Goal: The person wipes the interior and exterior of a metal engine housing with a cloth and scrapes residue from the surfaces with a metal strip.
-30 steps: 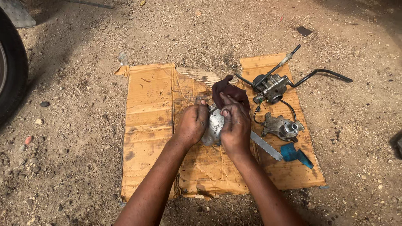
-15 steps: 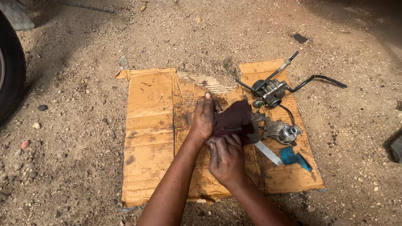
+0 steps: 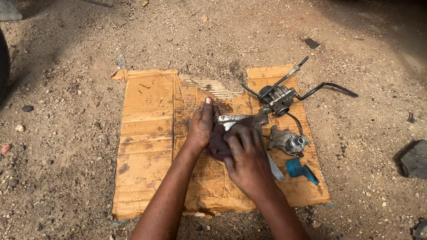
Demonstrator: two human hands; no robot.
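Step, my guess: wiping metal part (image 3: 235, 119) with rag (image 3: 218, 144), middle of cardboard (image 3: 147, 133). Left hand (image 3: 202, 124) lying flat, steadying part. Right hand (image 3: 247, 158) curling over rag, pressing. Carburetor (image 3: 278, 98) sitting near far right corner. Next needing firm rubbing, steady grip.

— What have I got under my hands?

— A dark maroon rag (image 3: 218, 144), bunched up on the middle of the cardboard, pressed against a grey metal part (image 3: 238, 119).

— How does the metal part lie?

— Flat, a pale bar end sticking out above the rag, towards the right. The rest is hidden under the rag.
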